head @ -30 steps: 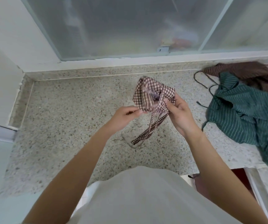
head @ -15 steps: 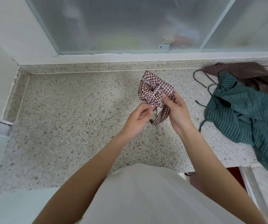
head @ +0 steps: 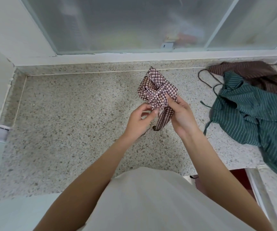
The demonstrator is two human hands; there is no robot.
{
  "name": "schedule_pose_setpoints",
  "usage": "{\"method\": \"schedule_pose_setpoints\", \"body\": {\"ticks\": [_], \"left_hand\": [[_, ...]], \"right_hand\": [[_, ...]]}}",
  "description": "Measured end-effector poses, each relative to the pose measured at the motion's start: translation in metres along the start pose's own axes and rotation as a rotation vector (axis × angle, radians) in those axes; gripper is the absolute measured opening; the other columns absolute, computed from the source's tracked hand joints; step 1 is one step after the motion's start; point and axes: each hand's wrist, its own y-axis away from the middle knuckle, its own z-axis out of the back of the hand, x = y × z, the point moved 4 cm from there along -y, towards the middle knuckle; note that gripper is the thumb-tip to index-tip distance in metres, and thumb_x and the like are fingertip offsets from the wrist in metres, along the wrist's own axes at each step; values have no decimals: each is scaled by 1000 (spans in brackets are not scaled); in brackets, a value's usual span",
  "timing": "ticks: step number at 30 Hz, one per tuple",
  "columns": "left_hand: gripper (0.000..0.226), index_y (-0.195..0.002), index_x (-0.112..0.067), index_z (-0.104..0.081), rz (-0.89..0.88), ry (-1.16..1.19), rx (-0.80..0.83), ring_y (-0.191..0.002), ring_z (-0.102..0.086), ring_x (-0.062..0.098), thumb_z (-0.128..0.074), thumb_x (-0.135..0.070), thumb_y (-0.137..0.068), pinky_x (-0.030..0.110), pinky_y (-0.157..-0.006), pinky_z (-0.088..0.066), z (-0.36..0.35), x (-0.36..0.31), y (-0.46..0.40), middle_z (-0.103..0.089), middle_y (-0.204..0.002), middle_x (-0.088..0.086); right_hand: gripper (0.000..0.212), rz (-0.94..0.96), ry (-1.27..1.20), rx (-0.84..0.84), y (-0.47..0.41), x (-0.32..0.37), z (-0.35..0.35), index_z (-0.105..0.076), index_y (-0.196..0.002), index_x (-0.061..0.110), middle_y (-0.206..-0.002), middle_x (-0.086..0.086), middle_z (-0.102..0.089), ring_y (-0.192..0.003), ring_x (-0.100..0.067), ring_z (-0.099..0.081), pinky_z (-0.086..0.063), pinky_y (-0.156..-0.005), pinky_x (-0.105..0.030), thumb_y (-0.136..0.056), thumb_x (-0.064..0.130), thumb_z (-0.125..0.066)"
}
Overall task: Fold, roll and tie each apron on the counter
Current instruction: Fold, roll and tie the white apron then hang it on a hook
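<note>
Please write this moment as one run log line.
tying | checked apron rolled | right hand holds roll | left hand pinches strap | green apron waiting

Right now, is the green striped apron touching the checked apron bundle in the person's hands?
Apart. The head view shows bare speckled counter between the checked apron bundle and the green striped apron, which lies off to the right.

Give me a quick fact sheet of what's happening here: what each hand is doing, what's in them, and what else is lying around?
Being worked: checked apron, rolled into a bundle, strap wrapped across it
Right hand: grips the bundle from below
Left hand: pinches a strap at the bundle's lower edge
Loose strap end: hangs down between the hands
Waiting: green striped apron, unfolded, partly over a brown striped apron
Surface: speckled counter
Behind: frosted window
</note>
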Motion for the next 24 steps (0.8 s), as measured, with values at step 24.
{"method": "schedule_pose_setpoints", "body": {"ticks": [24], "left_hand": [[25,-102,-19,-66,-120,-847,73,-79,-60,9,-53,-38,-92,23,-74,-45,66,-44,-32,-67,-96,-5]], "right_hand": [[17,318,1360,266,-20,-9,12,-50,-89,13,-65,2,-51,-54,-9,-44,-29,-50,-25,-91,27,-60]]}}
